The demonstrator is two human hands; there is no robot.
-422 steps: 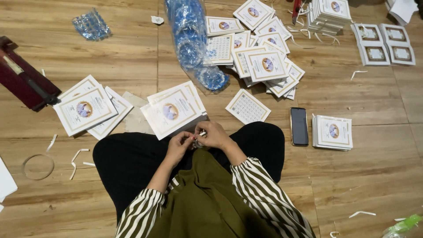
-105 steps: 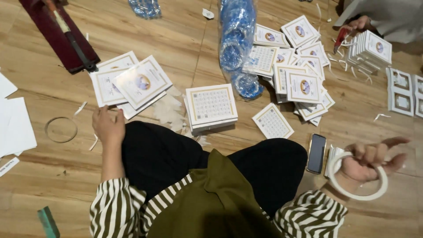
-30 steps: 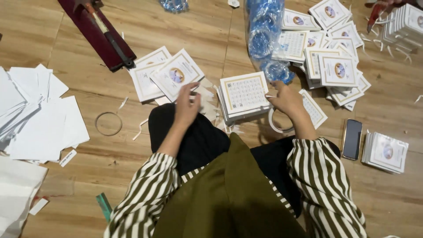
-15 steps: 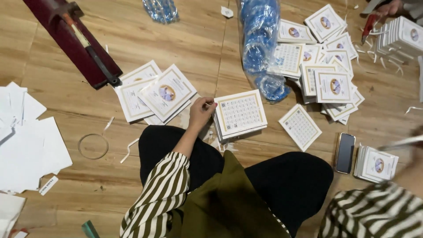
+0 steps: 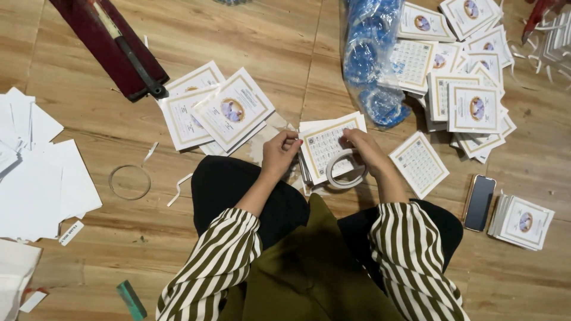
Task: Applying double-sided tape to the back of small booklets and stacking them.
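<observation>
I sit cross-legged on a wooden floor. A stack of square cards with gold borders (image 5: 324, 142) rests in front of my knees. My right hand (image 5: 363, 148) holds a white roll of tape (image 5: 344, 171) over the stack. Pinching at the stack's left edge is my left hand (image 5: 279, 153), fingers closed beside the tape. More of the same cards lie fanned at upper left (image 5: 217, 110), and a single card (image 5: 419, 163) lies to the right.
A dark red paper cutter (image 5: 113, 44) lies at top left. White sheets (image 5: 35, 172) are spread at the left, with a thin ring (image 5: 129, 182) near them. A blue plastic bag (image 5: 372, 59), a card pile (image 5: 470, 89), a phone (image 5: 479, 202) and a small card stack (image 5: 523, 221) sit to the right.
My right hand has come back over the card stack carrying the tape roll. My left hand stays at the stack's left edge. The view has shifted slightly.
</observation>
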